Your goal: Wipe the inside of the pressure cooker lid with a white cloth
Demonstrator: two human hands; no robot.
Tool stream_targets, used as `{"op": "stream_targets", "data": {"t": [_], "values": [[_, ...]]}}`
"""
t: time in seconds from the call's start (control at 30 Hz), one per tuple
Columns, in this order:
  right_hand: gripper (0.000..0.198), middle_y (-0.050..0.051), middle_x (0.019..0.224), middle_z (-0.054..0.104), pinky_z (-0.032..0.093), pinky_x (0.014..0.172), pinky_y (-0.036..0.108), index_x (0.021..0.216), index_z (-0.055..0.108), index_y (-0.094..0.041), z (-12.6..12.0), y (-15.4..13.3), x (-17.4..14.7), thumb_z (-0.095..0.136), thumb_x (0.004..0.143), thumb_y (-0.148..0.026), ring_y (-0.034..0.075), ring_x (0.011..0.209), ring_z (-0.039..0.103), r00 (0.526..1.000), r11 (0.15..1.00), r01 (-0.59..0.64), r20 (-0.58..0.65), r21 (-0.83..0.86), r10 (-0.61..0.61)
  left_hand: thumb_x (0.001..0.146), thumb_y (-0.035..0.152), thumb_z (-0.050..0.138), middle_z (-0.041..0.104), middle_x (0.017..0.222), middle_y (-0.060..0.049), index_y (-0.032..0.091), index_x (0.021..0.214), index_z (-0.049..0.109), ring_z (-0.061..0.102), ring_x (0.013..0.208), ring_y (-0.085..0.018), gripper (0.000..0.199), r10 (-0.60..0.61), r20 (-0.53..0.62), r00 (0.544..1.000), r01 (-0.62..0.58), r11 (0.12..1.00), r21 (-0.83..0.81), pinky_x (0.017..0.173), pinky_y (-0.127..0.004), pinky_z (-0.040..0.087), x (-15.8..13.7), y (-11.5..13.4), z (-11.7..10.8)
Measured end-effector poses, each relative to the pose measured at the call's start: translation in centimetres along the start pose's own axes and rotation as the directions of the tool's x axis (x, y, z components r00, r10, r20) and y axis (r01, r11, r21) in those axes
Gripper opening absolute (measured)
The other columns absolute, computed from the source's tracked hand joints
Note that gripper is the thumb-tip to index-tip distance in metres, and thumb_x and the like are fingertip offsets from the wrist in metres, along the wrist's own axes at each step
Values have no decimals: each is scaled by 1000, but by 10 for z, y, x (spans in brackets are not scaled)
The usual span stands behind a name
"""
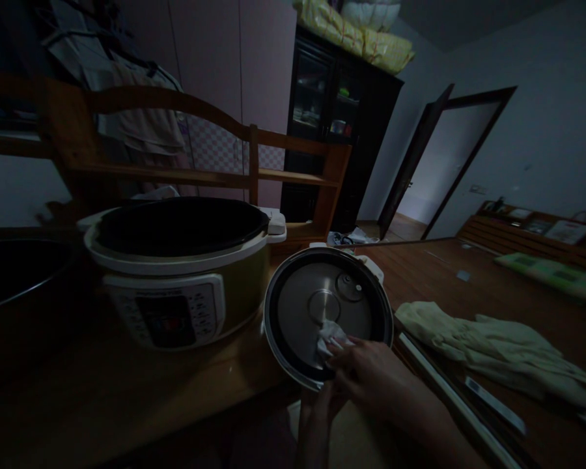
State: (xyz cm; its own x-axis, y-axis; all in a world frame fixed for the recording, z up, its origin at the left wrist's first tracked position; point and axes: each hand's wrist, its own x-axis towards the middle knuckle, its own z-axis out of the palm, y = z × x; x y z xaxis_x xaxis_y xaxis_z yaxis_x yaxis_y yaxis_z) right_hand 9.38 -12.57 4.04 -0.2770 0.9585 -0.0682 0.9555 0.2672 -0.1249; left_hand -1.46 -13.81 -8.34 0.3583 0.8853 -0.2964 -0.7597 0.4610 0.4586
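Nearest the camera, the right hand (371, 371) reached in from the lower right, its fingers (344, 345) pinched shut on a small white tissue (328, 335) and pressing it against the inner face of a cooker lid (328, 316). The lid stood tilted on edge at the near right of the cooker (180, 273), its shiny steel underside turned toward the person. The left hand (322, 407) sat below the lid's lower rim; it seemed to prop the lid from beneath, but the dim light hid whether its fingers were closed on the rim.

The lid looked stiff and fairly heavy, with a smooth metal plate that would likely be slippery, so the rim was probably the surest place to hold it. The tissue was soft, light and easily torn, best kept bunched under the fingertips.

The cooker sat open on the wooden counter (102, 397), left of the lid. A pale cloth (493, 345) lay well apart on the right.
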Motion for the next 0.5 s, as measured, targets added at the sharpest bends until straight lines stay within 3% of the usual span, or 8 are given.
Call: {"op": "stream_targets", "data": {"t": [0.07, 0.17, 0.3, 0.5], "values": [[25, 8, 94, 77, 53, 72, 29, 95, 73, -21, 3, 8, -1, 49, 88, -20, 23, 83, 74, 992, 987, -118, -55, -107, 113, 94, 39, 60, 62, 124, -9, 17, 123, 59, 63, 107, -21, 36, 20, -57, 998, -18, 999, 35, 91, -43, 55, 3, -4, -4], [36, 12, 118, 73, 58, 79, 36, 115, 71, -21, 10, 23, 3, 46, 89, -16, 27, 100, 73, 973, 965, -188, -171, -183, 157, 82, 36, 75, 68, 115, -8, 18, 117, 64, 66, 105, -23, 41, 56, -129, 990, -47, 996, 73, 94, -39, 54, 7, -8, -8], [46, 16, 144, 56, 51, 105, 43, 135, 60, -15, 18, 38, 13, 42, 92, -16, 27, 131, 57, 954, 971, -150, -286, -189, 91, 60, 31, 88, 74, 105, -7, 20, 117, 67, 69, 103, -26, 61, 83, -179, 980, -67, 993, 94, 92, -35, 54, 9, -12, -10], [53, 16, 153, 46, 38, 119, 45, 147, 47, -9, 24, 40, 18, 39, 94, -16, 25, 144, 41, 954, 986, -76, -299, -145, 29, 62, 33, 84, 75, 105, -9, 18, 116, 67, 71, 98, -26, 59, 97, -203, 974, -68, 987, 144, 82, -33, 57, 9, -15, -11]]}}
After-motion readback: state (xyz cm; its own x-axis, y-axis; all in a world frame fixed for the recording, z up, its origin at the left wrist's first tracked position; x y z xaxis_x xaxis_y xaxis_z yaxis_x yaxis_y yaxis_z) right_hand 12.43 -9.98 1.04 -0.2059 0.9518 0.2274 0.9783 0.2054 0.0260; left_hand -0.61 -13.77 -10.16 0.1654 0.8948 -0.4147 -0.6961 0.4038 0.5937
